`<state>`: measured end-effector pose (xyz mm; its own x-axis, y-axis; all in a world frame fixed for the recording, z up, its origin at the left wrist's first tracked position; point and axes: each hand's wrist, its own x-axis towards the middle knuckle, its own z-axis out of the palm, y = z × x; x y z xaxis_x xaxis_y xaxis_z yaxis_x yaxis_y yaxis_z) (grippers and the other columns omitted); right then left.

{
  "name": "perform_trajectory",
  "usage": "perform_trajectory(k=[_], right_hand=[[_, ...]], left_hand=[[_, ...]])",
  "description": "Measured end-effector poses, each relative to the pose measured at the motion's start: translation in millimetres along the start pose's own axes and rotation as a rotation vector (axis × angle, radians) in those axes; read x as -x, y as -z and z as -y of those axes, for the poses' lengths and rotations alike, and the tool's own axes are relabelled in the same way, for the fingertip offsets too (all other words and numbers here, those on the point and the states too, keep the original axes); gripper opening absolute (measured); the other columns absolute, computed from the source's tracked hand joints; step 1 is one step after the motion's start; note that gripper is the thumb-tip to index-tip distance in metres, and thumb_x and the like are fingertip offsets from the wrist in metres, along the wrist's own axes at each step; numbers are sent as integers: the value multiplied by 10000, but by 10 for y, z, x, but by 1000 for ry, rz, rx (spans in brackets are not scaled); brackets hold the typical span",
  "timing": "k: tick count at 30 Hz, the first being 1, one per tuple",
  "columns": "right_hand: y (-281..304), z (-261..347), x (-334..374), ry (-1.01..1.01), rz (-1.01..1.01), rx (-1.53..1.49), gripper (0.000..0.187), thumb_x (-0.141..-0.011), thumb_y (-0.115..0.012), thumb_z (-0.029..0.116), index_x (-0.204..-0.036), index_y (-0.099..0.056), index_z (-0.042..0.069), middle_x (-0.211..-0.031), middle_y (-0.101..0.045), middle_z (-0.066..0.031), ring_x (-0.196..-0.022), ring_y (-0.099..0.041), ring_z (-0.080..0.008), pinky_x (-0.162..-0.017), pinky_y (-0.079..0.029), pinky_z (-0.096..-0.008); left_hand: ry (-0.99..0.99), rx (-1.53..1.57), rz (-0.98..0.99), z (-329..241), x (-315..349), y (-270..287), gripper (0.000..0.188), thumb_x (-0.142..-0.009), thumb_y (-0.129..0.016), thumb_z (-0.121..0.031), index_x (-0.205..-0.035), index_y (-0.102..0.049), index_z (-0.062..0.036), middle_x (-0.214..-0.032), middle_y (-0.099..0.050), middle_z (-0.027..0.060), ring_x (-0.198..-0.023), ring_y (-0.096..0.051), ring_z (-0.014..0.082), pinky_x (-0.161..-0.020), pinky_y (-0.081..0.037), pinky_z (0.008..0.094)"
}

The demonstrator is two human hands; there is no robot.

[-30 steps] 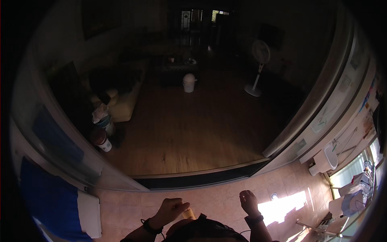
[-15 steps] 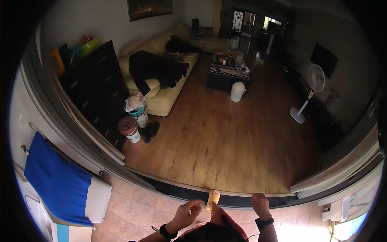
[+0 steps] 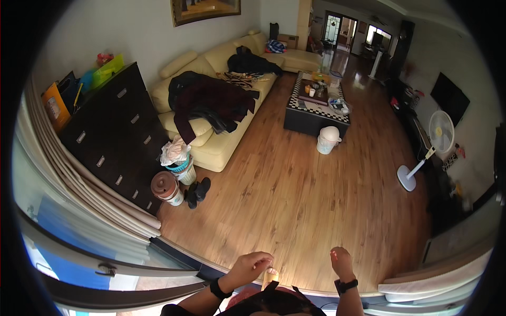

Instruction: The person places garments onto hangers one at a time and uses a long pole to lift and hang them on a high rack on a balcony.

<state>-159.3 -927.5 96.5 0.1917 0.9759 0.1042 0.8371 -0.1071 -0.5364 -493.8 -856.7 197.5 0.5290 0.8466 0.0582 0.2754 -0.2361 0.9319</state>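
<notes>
The left hand (image 3: 252,266) is curled closed around the top of a pale wooden stick (image 3: 270,276), a handle of some sort whose lower part disappears behind dark cloth at the bottom edge of the view; a dark band sits on that wrist. Just to the right of the grip, a short way apart, the right hand (image 3: 340,262) is raised with its fingers loosely bent and holds nothing; a dark watch circles its wrist. Directly beneath and ahead of both hands runs the dark curved track of a sliding door (image 3: 179,250), and to the left of the grip the door's glass panel and pale folded curtains (image 3: 79,174) sweep away.

Beyond the track lies a wooden floor (image 3: 295,200). Up and left of the grip stand a brown-lidded bin (image 3: 166,187), a pair of dark shoes (image 3: 196,192) and a basket stuffed with cloth (image 3: 176,155), all beside a black chest of drawers (image 3: 110,137). Farther off is a cream sofa (image 3: 221,105) draped with dark clothing. Straight ahead, well away, a small white bin (image 3: 328,139) stands next to a chequered coffee table (image 3: 316,102). Far right of the grip a white pedestal fan (image 3: 427,152) stands near a wall-mounted television (image 3: 449,97).
</notes>
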Motion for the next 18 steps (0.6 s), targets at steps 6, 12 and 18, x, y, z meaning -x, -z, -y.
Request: perform_trajectory(k=[6, 12, 18], right_hand=[[-116, 278, -1400, 216, 25, -10, 75, -778, -569, 74, -838, -592, 36, -818, -603, -145, -784, -575, -326, -691, -473, -386], [-549, 412, -2575, 260, 38, -20, 46, -769, -566, 66, -807, -583, 47, -775, -595, -130, -756, -570, -313, -689, -458, -394], [-975, 501, -3783, 121, 52, -48, 58, -762, -584, 71, -815, -580, 48, -774, -594, -132, -762, -573, -315, -678, -464, -390]], left_hand=[[122, -66, -124, 312, -772, 517, 165, -811, -606, -105, -955, -621, -25, -832, -642, 111, -659, -619, 186, -612, -501, 266], [170, -69, -294, 926, -1537, 1513, 127, -825, -577, -58, -941, -618, -26, -751, -638, 77, -651, -618, 145, -583, -490, 243], [192, -95, -402, 1537, -2732, 2633, 122, -826, -564, -68, -923, -614, -15, -708, -625, 67, -606, -607, 125, -555, -481, 237]])
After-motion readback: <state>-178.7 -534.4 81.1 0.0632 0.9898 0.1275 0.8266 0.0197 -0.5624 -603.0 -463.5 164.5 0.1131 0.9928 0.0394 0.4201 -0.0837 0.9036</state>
